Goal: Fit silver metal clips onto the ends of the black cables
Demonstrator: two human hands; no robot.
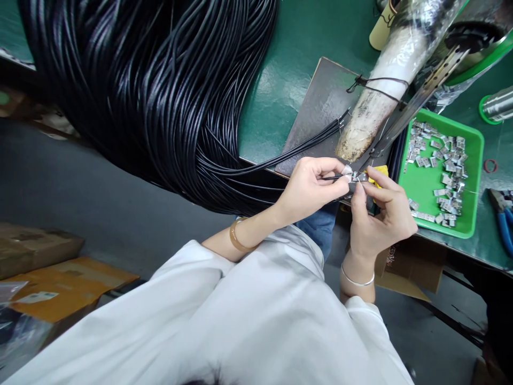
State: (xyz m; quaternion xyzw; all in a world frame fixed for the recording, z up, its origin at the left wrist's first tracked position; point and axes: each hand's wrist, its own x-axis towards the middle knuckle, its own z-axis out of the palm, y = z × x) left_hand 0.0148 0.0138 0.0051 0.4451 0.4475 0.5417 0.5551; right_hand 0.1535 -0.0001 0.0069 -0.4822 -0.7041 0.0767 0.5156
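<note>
My left hand (pixel 315 184) is closed in a pinch on the end of a black cable (pixel 331 177), with a light wrap on one fingertip. A small silvery metal connector (pixel 361 177) sits at the cable end, between my two hands. My right hand (pixel 380 211) pinches the connector from the other side with thumb and forefinger; a thin pale strand shows by the thumb. Just behind the fingers lies something yellow (pixel 379 174), partly hidden. A slim metal tool with a perforated sleeve, resembling a soldering iron (pixel 427 88), slants down towards my fingers.
A big bundle of black cables (pixel 160 91) covers the table's left side; several stripped ends rest on a dark plate (pixel 308 112). A whitish tube (pixel 385 101) comes down beside it. On the right are a green tray (pixel 420 208) of metal connectors and blue-handled pliers (pixel 504 219).
</note>
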